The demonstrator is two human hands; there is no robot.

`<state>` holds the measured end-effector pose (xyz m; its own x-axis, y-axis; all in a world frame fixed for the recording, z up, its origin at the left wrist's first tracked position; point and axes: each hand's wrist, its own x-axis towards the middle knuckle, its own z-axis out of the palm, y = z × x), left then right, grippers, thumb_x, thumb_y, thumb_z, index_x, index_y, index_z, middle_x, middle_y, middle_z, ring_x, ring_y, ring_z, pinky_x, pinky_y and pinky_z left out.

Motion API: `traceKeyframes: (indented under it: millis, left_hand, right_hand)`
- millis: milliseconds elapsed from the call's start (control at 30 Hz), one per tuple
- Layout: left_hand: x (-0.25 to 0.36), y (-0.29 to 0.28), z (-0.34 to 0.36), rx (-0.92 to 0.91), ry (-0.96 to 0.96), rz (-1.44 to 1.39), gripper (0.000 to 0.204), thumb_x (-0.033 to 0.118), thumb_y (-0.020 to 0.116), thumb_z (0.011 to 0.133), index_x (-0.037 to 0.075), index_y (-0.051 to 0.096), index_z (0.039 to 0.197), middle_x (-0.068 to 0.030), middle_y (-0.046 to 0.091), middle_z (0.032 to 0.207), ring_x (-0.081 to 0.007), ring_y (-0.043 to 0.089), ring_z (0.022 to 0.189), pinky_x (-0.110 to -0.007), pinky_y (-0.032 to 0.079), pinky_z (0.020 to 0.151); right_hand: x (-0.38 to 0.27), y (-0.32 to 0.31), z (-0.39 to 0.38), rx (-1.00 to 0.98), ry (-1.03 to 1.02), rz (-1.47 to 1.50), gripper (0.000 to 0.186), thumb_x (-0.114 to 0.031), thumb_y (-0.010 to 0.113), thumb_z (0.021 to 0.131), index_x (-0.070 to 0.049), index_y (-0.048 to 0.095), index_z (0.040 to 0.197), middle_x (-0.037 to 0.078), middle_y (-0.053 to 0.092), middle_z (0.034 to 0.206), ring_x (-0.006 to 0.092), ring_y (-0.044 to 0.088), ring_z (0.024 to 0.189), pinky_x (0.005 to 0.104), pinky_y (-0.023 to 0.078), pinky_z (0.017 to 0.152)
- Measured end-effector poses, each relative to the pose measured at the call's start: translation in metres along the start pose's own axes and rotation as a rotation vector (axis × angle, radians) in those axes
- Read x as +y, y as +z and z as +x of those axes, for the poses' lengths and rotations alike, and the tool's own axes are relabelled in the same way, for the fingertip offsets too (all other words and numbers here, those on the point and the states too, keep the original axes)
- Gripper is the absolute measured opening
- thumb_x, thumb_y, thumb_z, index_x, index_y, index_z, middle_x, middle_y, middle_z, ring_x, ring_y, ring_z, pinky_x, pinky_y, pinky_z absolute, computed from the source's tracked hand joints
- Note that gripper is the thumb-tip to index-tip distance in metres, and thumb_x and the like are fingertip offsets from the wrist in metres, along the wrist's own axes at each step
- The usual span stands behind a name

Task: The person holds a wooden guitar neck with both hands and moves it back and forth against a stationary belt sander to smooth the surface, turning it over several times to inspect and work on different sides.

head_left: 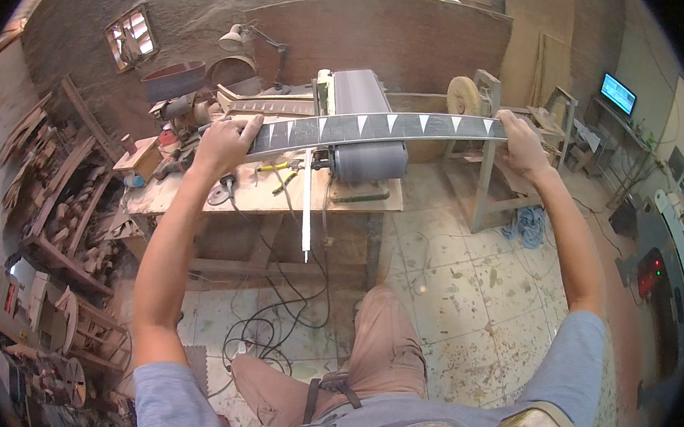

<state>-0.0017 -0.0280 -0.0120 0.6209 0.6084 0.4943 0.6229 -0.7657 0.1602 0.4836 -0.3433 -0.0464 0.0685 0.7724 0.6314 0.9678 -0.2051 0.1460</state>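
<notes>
A long guitar fretboard (pixel 378 127), dark with white triangular inlays and a pale edge, stretches crosswise in front of me. My left hand (pixel 228 143) is closed round its left end, thumb on top. At the other end, my right hand (pixel 522 143) grips it with bent fingers. The fretboard hangs in the air across the view of a belt sander (pixel 362 90) with a grey belt and a wide front roller; whether they touch I cannot tell. Behind its left half lies a lighter wooden guitar neck (pixel 274 107).
Yellow-handled pliers (pixel 285 181) and a small grinder (pixel 220 191) lie on the workbench (pixel 266 200). Black cables (pixel 267 329) coil on the tiled floor below. A buffing wheel (pixel 464 96) stands on a frame at right, a blue cloth (pixel 529 227) beneath. Wooden shelving (pixel 69 263) is at left.
</notes>
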Motion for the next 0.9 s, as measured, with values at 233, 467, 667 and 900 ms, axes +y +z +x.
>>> traceKeyframes:
  millis: [233,467,667,900]
  left_hand:
    - [0.005,-0.033,0.018,-0.734,-0.493,-0.390,0.050,0.050,0.057,0.100,0.015,0.068,0.134,-0.0065,0.068,0.079,-0.0209,0.068,0.067,-0.040,0.050,0.060]
    - [-0.034,-0.019,0.012,-0.391,-0.024,0.056,0.058,0.052,0.045,0.104,0.003,0.072,0.122,-0.0210,0.073,0.090,-0.0319,0.071,0.086,-0.041,0.052,0.078]
    - [-0.008,0.000,-0.005,0.289,0.098,0.022,0.047,0.040,0.054,0.102,0.000,0.069,0.085,-0.0198,0.070,0.088,-0.0418,0.067,0.087,-0.049,0.051,0.081]
    - [-0.031,-0.006,-0.012,0.317,0.121,0.084,0.040,0.039,0.053,0.103,0.004,0.072,0.106,-0.0184,0.071,0.096,-0.0398,0.067,0.094,-0.048,0.051,0.082]
  right_hand:
    - [-0.023,-0.070,0.037,-0.820,0.227,0.285,0.049,0.003,0.064,0.066,-0.002,0.063,0.115,0.022,0.070,0.106,0.0408,0.064,0.106,0.0443,0.050,0.089]
    - [-0.005,-0.015,0.025,-0.395,-0.033,0.249,0.059,-0.019,0.083,0.075,-0.001,0.055,0.123,0.018,0.066,0.116,0.0381,0.064,0.109,0.0465,0.051,0.089]
    - [-0.016,0.031,0.004,0.218,-0.004,-0.047,0.051,-0.008,0.076,0.079,-0.005,0.048,0.121,0.016,0.056,0.125,0.0405,0.060,0.101,0.0507,0.051,0.089]
    - [-0.043,0.021,0.010,0.206,-0.002,-0.063,0.051,-0.001,0.072,0.077,-0.006,0.050,0.123,0.015,0.058,0.126,0.0386,0.060,0.102,0.0491,0.050,0.093]
